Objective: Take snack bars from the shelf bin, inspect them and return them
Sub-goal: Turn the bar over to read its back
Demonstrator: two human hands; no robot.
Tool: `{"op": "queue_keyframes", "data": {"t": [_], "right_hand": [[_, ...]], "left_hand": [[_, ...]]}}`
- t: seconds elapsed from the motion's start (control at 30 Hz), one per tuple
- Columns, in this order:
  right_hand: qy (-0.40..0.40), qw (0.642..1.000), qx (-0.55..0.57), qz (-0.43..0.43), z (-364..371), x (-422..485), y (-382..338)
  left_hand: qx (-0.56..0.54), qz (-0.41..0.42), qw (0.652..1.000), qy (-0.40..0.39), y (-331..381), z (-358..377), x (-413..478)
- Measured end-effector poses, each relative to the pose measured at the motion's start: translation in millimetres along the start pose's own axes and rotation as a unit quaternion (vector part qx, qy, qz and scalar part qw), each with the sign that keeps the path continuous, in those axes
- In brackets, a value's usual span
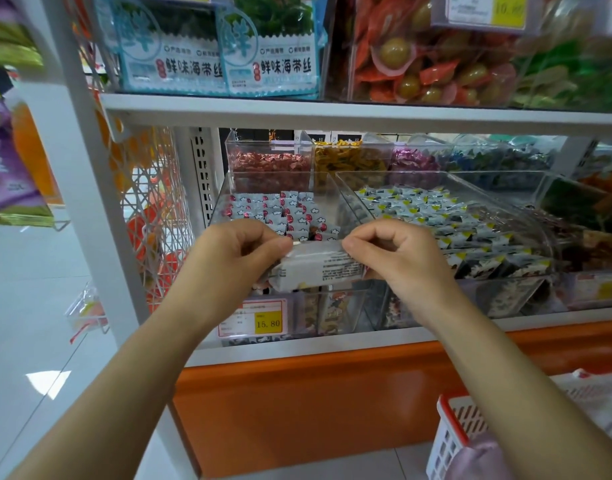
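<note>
The left hand point(233, 258) and the right hand point(396, 263) hold one white wrapped snack bar point(318, 268) between them, up in front of the clear plastic shelf bin point(225, 202). The fingers of the left hand are curled and pinch the bar's left end. The fingers of the right hand are curled too and pinch its top right edge. The bar lies a bit tilted, with its left end lower. It has lines of tiny black print on it, too small to read. Behind it, the bin holds many small white packs with red dots and little clouds point(287, 209). On the front of the bin, under the bar, is a yellow price tag point(268, 323) that says 15.80. Just to the right is another clear bin of white, black and yellow packs point(436, 220). On the shelf above stand blue and white bags point(193, 64) with the words 鲜味海带丝. Low on the right is a white plastic basket with a red rim point(451, 434).
</note>
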State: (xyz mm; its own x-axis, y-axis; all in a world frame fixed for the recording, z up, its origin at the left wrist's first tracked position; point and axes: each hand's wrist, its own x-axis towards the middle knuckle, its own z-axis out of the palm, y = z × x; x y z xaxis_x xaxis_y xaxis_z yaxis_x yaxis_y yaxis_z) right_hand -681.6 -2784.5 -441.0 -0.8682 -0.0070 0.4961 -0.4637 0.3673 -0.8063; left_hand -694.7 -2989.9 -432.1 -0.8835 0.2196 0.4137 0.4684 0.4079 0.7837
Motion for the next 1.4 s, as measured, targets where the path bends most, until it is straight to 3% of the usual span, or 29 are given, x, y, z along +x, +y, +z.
{"op": "queue_keyframes", "data": {"t": [0.13,0.3,0.43,0.63,0.77,0.87,0.93,1.0,1.13,1.2,1.3,1.4], "right_hand": [[0.022,0.999,0.015,0.032,-2.5,1.6,2.2],[-0.080,0.982,0.123,0.118,-12.9,6.2,3.6],[-0.111,0.967,0.167,0.156,-20.1,8.9,7.5],[-0.056,0.968,0.219,0.107,-8.9,9.3,10.8],[0.010,0.991,0.126,0.036,-2.7,10.7,8.8],[0.093,0.986,0.135,0.029,-3.0,13.1,9.5],[0.152,0.978,0.135,0.041,-7.5,14.0,13.0],[0.187,0.972,0.127,0.057,-10.3,13.8,16.9],[0.192,0.975,0.098,0.053,-11.2,12.8,19.7],[0.189,0.977,0.090,0.043,-9.4,12.9,19.8],[0.192,0.979,0.060,0.034,-7.1,14.6,19.9],[0.171,0.985,-0.028,0.017,-4.2,18.4,17.3]], "left_hand": [[-0.021,-0.021,0.998,-0.055,0.4,1.1,-1.4],[-0.006,-0.007,0.998,-0.055,-3.3,2.1,-0.1],[-0.012,-0.001,0.998,-0.053,-2.0,8.3,-0.7],[0.021,-0.010,0.998,0.054,-4.1,19.1,6.7],[-0.020,-0.033,0.994,0.106,-2.5,26.6,14.5],[0.001,-0.016,0.992,0.125,-3.6,34.5,19.8],[0.146,0.012,0.984,0.101,-9.6,39.6,23.9],[0.305,0.022,0.951,0.033,-18.3,45.2,25.9],[0.430,0.019,0.901,-0.054,-26.9,56.5,23.7],[0.423,0.022,0.904,-0.051,-27.4,58.3,22.9],[0.342,0.008,0.939,-0.013,-25.4,57.6,23.0],[0.279,0.001,0.960,0.009,-22.1,53.7,21.0]]}}
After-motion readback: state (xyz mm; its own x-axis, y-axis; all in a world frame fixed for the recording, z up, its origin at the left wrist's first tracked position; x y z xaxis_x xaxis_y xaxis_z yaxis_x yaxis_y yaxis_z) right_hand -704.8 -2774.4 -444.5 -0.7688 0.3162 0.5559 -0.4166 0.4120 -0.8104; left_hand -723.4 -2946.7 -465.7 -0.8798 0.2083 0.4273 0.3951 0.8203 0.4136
